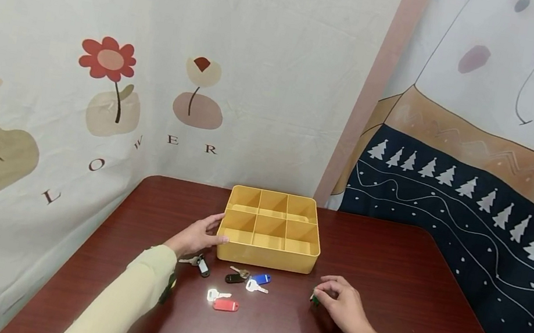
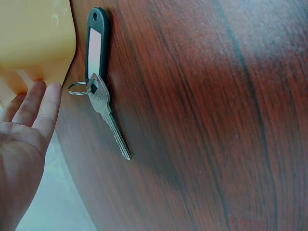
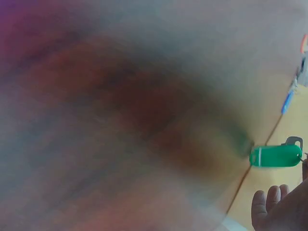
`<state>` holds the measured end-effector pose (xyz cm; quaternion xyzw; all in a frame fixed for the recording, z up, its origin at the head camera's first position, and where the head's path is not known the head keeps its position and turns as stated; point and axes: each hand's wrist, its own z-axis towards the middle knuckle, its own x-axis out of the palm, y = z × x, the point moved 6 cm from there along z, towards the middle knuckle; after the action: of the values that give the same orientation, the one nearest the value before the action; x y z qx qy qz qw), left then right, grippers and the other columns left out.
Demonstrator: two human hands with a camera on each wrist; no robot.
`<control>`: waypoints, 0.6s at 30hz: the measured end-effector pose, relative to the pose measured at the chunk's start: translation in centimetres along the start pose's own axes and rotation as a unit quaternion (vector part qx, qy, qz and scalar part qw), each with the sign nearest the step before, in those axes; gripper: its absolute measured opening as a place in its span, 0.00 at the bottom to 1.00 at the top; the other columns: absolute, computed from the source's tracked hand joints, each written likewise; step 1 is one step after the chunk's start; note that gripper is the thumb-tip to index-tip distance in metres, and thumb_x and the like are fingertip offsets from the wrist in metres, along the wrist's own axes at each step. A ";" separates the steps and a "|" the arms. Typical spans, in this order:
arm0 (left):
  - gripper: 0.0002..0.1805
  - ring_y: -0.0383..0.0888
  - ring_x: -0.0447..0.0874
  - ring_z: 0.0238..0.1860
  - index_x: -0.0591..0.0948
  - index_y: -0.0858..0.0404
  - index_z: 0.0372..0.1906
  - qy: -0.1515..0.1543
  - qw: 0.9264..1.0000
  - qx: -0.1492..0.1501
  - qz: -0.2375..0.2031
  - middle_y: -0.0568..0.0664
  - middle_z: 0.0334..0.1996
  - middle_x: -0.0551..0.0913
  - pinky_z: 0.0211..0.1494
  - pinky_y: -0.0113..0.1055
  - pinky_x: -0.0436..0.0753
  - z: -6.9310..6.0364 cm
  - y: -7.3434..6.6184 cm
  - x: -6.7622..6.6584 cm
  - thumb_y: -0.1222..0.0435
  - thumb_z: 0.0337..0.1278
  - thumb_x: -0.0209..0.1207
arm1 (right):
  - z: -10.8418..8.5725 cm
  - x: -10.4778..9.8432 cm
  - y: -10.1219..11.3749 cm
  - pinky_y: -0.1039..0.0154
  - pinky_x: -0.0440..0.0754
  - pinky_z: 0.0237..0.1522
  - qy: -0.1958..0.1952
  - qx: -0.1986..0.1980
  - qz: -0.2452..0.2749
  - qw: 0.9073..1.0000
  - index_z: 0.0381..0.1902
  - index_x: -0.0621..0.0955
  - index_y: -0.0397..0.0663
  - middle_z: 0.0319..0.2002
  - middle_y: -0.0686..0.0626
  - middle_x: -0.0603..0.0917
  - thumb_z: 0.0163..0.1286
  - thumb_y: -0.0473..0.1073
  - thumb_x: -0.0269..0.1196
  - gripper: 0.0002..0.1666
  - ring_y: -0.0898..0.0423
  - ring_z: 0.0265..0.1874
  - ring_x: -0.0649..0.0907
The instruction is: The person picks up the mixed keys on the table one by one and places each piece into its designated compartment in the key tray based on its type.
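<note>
Thumb and fingertips of your right hand (image 1: 341,307) pinch a green key tag (image 3: 278,157), to the right of the yellow box (image 1: 266,258) and nearer you. Your left hand (image 1: 197,236), its fingers extended, touches the box's left side. Near it on the worktop (image 1: 379,256) lies a black tag (image 2: 95,50) with a silver key (image 2: 99,98); a blue tag (image 1: 261,278), a red tag (image 1: 225,305) and a second black tag (image 1: 234,278) lie with keys (image 1: 256,287) in front of the box.

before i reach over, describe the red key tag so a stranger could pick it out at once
On the reddish brown table, find the yellow divided box near the far edge. Among the keys lying in front of it, the flat red oblong tag is nearest the person, beside a silver key. Its red sets it apart from the black tags and blue tag nearby.
</note>
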<state>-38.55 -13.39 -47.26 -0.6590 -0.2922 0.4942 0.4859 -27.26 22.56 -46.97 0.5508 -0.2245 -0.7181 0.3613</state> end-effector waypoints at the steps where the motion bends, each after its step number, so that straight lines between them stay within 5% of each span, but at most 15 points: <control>1: 0.45 0.66 0.67 0.67 0.53 0.69 0.77 0.000 1.000 -0.001 -0.001 0.72 0.71 0.60 0.58 0.57 0.77 -0.1 -0.2 0.0 0.67 0.63 0.65 | 0.2 -0.1 0.0 0.64 0.79 0.40 0.001 0.003 0.001 1.000 0.25 0.87 0.57 0.45 0.47 0.86 0.59 0.37 0.73 0.08 0.57 0.39 0.83; 10: 0.45 0.64 0.68 0.67 0.53 0.68 0.77 0.000 1.000 -0.001 0.004 0.70 0.72 0.60 0.57 0.55 0.78 -0.2 -0.1 0.0 0.65 0.63 0.65 | 1.8 -0.7 1.0 0.68 0.80 0.40 -0.017 0.001 0.041 0.999 0.29 0.88 0.48 0.46 0.49 0.85 0.61 0.38 0.72 0.02 0.58 0.39 0.84; 18: 0.45 0.64 0.69 0.66 0.52 0.68 0.78 0.004 1.000 0.001 -0.006 0.70 0.72 0.60 0.58 0.55 0.77 -0.2 -0.2 0.0 0.66 0.63 0.65 | 3.5 -1.5 2.3 0.69 0.81 0.38 -0.043 0.006 0.067 0.997 0.33 0.88 0.39 0.48 0.41 0.85 0.62 0.36 0.71 0.04 0.55 0.38 0.85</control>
<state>-38.35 -13.36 -47.11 -0.6591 -0.2937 0.4889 0.4902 -29.78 21.97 -43.35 0.5057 -0.2800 -0.7139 0.3953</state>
